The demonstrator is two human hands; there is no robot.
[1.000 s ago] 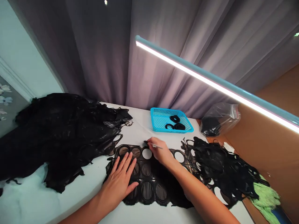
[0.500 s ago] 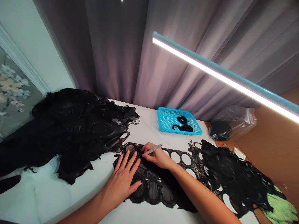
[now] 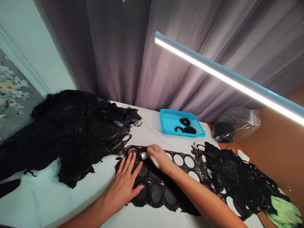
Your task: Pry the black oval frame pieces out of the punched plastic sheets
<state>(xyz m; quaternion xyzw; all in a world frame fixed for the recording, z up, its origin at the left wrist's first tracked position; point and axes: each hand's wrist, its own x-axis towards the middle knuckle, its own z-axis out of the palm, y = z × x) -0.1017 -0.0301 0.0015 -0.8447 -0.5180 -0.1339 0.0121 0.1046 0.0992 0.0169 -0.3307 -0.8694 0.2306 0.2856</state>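
My left hand (image 3: 125, 180) lies flat with fingers spread on a black rubber sheet (image 3: 156, 193) moulded with rows of rings. Just right of its fingertips, my right hand (image 3: 159, 158) is closed around slim, pale tweezers (image 3: 155, 161), blurred by motion. Its fingertips and anything pinched at them are hidden. Beside these fingers a round hole (image 3: 144, 154) in the sheet shows the white table below. Farther right along the sheet are several more open holes (image 3: 189, 162).
Behind the sheet, a blue basket (image 3: 163, 128) holds several black rings (image 3: 190, 130). A big heap of black sheets (image 3: 80, 133) lies left, and a tangle of punched black scraps (image 3: 237, 177) right. A clear bag (image 3: 244, 122), green cloth (image 3: 285, 212) and lamp bar (image 3: 225, 76) are also around.
My right hand has lifted and turned slightly, swinging the tweezers downward. Where the fingers worked, a dark circle is now an open white hole. My left hand stays put.
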